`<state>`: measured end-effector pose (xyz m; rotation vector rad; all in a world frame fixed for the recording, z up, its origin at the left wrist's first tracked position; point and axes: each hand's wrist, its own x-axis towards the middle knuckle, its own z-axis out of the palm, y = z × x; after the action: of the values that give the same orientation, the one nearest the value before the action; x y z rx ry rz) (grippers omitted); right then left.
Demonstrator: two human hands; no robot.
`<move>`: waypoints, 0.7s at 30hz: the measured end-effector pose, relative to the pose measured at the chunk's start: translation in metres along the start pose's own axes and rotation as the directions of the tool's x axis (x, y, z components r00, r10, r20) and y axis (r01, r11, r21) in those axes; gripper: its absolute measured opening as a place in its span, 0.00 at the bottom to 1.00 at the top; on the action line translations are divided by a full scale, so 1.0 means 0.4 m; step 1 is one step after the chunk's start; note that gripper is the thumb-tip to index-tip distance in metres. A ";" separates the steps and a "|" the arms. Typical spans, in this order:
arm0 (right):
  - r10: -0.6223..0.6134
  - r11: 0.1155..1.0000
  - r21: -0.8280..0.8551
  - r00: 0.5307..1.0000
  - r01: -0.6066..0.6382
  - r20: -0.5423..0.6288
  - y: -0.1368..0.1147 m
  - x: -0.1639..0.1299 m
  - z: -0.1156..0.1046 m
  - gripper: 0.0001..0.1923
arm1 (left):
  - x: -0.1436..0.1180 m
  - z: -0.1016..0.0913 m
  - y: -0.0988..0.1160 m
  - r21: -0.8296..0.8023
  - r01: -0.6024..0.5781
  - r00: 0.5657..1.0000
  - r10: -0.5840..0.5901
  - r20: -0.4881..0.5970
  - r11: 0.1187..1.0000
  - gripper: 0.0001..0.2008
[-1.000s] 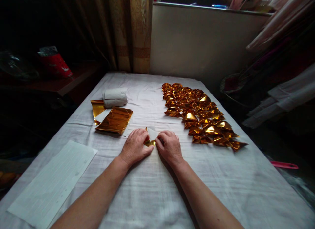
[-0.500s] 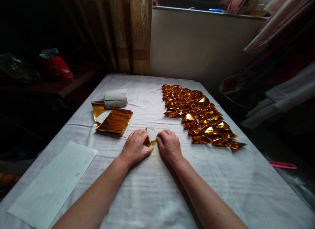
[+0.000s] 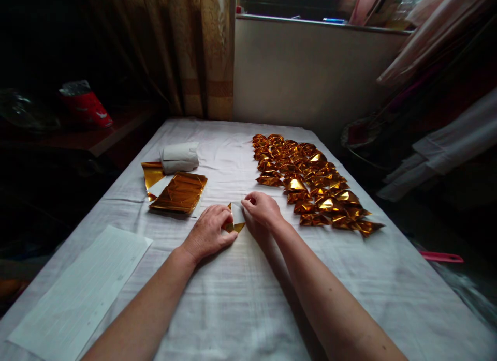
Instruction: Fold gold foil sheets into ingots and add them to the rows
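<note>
A small sheet of gold foil paper, white side up with gold folded corners, lies on the cloth-covered table between my hands. My left hand holds it down at its left edge, thumb and fingers closed on it and hiding part of it. My right hand is slightly raised at the paper's upper right corner, its thumb and fingertips pinched together. Whether the corner is between them I cannot tell. Beyond my left hand lies a stack of gold foil sheets. Folded gold foil ingots stand in rows to the right.
A white roll sits behind the stack, beside a loose gold sheet. A long white paper lies at the left. Past the table are a red container, a curtain and hanging clothes.
My right hand has risen and moved away to the paper's upper right corner, uncovering more of its white side. My left hand stays on the paper. The view has shifted slightly.
</note>
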<state>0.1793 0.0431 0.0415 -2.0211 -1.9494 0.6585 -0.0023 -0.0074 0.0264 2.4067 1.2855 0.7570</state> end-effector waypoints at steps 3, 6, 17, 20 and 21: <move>-0.003 1.000 0.020 1.000 0.003 0.019 -0.004 0.014 -0.005 0.10 | -0.002 -0.005 -0.011 -0.026 -0.026 1.000 0.026 0.004 0.999 0.09; -0.021 0.999 0.028 0.999 0.021 0.027 -0.006 0.016 -0.007 0.08 | -0.003 -0.009 -0.022 -0.033 -0.045 0.999 0.046 0.027 0.998 0.08; -0.083 0.988 0.127 0.996 0.085 -0.022 0.029 -0.021 0.005 0.06 | -0.015 -0.009 -0.031 0.054 -0.035 0.994 0.029 0.110 0.998 0.20; -0.090 0.975 0.199 0.994 0.100 -0.061 0.043 -0.045 0.016 0.15 | -0.015 -0.002 -0.022 0.077 -0.049 0.992 0.040 0.122 0.996 0.23; -0.110 0.970 0.213 0.992 0.121 -0.064 0.047 -0.054 0.018 0.19 | -0.015 0.001 -0.019 0.082 -0.052 0.991 0.042 0.125 0.995 0.24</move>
<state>0.1922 0.0196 0.0291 -1.7640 -1.8603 0.7475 -0.0101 -0.0081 0.0205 2.5155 1.2399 0.5664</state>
